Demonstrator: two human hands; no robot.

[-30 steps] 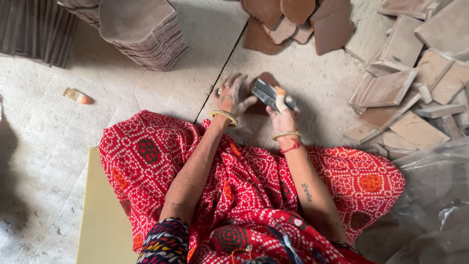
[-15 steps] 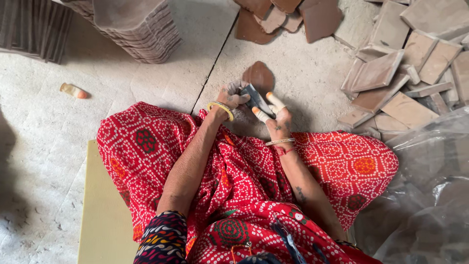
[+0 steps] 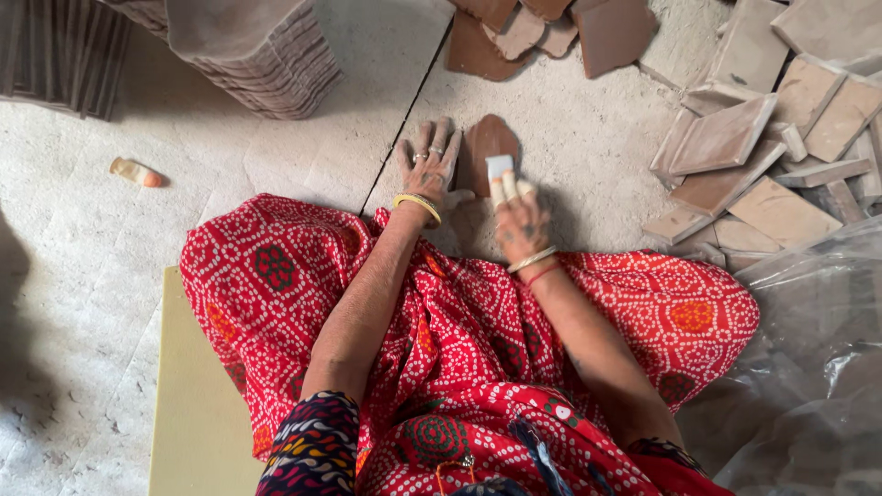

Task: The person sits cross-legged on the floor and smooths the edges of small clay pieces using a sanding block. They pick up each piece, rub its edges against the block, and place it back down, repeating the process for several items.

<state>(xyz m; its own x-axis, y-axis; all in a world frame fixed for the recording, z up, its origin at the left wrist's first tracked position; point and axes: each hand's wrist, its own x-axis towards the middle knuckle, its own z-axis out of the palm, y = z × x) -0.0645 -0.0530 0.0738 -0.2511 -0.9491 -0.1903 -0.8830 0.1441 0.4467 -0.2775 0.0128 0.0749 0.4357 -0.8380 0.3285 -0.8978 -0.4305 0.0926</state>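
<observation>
A brown leaf-shaped clay piece (image 3: 487,147) lies flat on the dusty floor in front of my red patterned lap. My left hand (image 3: 428,163) rests spread on the floor beside it, its thumb against the piece's left edge. My right hand (image 3: 516,211) has its fingers closed on a small pale block (image 3: 499,166), pressed onto the near right part of the clay piece. Both wrists wear bangles.
A tall stack of brown clay sheets (image 3: 248,50) stands at the back left. Loose square clay tiles (image 3: 781,138) lie heaped at the right, curved brown pieces (image 3: 542,32) at the back. A small orange-tipped object (image 3: 135,172) lies left. Clear plastic sheeting (image 3: 808,367) is at right; a yellow mat (image 3: 197,404) is under me.
The dark clay piece I held up in both hands a second ago now lies on the floor. My left hand has flattened beside it and my right hand presses the pale block on it.
</observation>
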